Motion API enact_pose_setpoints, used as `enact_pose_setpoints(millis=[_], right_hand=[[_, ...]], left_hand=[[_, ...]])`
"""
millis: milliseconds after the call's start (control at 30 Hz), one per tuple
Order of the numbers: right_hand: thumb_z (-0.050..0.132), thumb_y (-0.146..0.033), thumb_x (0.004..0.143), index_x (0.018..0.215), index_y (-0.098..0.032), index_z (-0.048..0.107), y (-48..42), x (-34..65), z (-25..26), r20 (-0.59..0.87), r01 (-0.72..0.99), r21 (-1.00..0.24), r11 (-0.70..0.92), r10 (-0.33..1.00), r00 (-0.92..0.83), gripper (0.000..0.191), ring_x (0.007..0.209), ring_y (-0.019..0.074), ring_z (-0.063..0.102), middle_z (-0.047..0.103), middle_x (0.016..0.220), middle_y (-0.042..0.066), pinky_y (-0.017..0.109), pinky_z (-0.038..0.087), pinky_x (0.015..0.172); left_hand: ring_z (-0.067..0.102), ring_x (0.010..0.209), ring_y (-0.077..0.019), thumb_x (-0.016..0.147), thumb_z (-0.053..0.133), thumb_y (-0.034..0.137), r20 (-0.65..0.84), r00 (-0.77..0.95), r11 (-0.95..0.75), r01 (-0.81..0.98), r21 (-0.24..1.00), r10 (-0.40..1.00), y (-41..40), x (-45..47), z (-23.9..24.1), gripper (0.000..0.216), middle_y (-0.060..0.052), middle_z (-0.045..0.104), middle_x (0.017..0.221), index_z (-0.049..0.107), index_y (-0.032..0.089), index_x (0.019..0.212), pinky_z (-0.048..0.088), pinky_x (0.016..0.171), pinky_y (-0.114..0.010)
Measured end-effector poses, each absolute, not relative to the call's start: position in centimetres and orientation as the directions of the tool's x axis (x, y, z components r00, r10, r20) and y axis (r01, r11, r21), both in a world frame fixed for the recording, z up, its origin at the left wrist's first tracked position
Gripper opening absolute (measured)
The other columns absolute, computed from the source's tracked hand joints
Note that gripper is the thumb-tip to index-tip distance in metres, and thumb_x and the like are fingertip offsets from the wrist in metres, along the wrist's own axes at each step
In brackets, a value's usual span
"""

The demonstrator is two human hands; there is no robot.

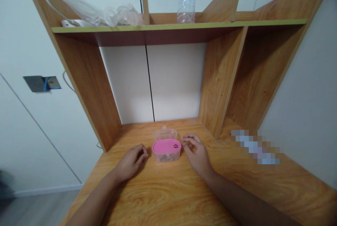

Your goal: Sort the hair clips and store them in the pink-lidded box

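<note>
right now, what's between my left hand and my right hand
The box with the pink top lies between your left hand and right hand, in the head view; whether the right fingertips touch it is hard to tell.

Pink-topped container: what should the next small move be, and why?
Probably bring the left hand in to steady the pink-topped container: that hand rests apart from its left side, while the fingertips of the right hand are close to its right rim.
</note>
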State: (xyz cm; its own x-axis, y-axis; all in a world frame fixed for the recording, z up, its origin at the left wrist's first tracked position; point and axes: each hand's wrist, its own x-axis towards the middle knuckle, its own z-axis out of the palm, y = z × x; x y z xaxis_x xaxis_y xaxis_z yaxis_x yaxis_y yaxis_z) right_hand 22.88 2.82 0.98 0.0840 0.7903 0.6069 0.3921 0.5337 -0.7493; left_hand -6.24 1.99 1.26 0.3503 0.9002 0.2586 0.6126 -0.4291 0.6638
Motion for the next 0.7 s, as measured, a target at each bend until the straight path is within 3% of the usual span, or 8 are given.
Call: enact_pose_setpoints(millis=[100, 267, 433, 533, 700], right_hand=[[0.058, -0.024, 0.088, 0.089, -0.021, 0.074, 2.7, 22.8, 1.1, 0.614, 0.390, -0.743, 0.544, 0.786, 0.074, 0.017, 0.096, 0.0235, 0.061, 0.062, 0.100, 0.008, 0.037, 0.050, 0.080], [0.058, -0.020, 0.088, 0.090, -0.021, 0.074, 2.4, 22.7, 1.4, 0.665, 0.386, -0.699, 0.602, 0.745, 0.041, 0.016, 0.095, 0.0231, 0.062, 0.062, 0.098, 0.008, 0.037, 0.051, 0.083], [0.059, -0.011, 0.086, 0.095, -0.023, 0.072, 1.3, 22.5, 2.0, 0.812, 0.408, -0.488, 0.772, 0.573, -0.111, 0.020, 0.092, 0.0220, 0.062, 0.064, 0.094, 0.006, 0.038, 0.050, 0.081], [0.064, -0.011, 0.084, 0.096, -0.024, 0.069, 0.4, 22.0, 2.4, 0.850, 0.424, -0.321, 0.847, 0.455, -0.265, 0.019, 0.090, 0.0219, 0.062, 0.068, 0.089, 0.005, 0.039, 0.048, 0.082], [0.070, -0.016, 0.084, 0.103, -0.024, 0.066, -0.4, 21.4, 2.7, 0.830, 0.397, -0.170, 0.902, 0.349, -0.436, 0.021, 0.092, 0.0208, 0.063, 0.072, 0.090, 0.003, 0.038, 0.047, 0.082]], left_hand=[[0.055, 0.064, -0.0157, 0.093, 0.051, 0.037, 0.302, 0.245, -0.388, 0.535, 0.750, 0.921, 2.1, -5.9, 1.3, 0.022, -0.001, 0.061, 0.072, 0.055, 0.019, 0.082, 0.041, 0.062, -0.026], [0.056, 0.074, -0.0156, 0.092, 0.055, 0.034, 0.504, -0.036, -0.456, 0.376, 0.807, 0.863, 2.6, -5.1, 0.9, 0.018, -0.001, 0.059, 0.077, 0.057, 0.018, 0.084, 0.045, 0.073, -0.027], [0.059, 0.082, -0.0159, 0.093, 0.056, 0.030, 0.578, -0.224, -0.524, 0.258, 0.812, 0.785, 0.9, -2.3, 0.7, 0.013, -0.003, 0.061, 0.087, 0.058, 0.018, 0.097, 0.047, 0.080, -0.027], [0.060, 0.083, -0.0160, 0.094, 0.054, 0.024, 0.630, -0.156, -0.579, 0.273, 0.768, 0.761, -1.1, -0.2, 1.1, 0.009, -0.004, 0.063, 0.086, 0.060, 0.018, 0.097, 0.048, 0.078, -0.027], [0.063, 0.084, -0.0163, 0.092, 0.056, 0.014, 0.732, 0.218, -0.752, 0.353, 0.558, 0.645, -2.9, 1.6, 1.2, 0.011, -0.006, 0.067, 0.090, 0.061, 0.018, 0.100, 0.049, 0.079, -0.028]])
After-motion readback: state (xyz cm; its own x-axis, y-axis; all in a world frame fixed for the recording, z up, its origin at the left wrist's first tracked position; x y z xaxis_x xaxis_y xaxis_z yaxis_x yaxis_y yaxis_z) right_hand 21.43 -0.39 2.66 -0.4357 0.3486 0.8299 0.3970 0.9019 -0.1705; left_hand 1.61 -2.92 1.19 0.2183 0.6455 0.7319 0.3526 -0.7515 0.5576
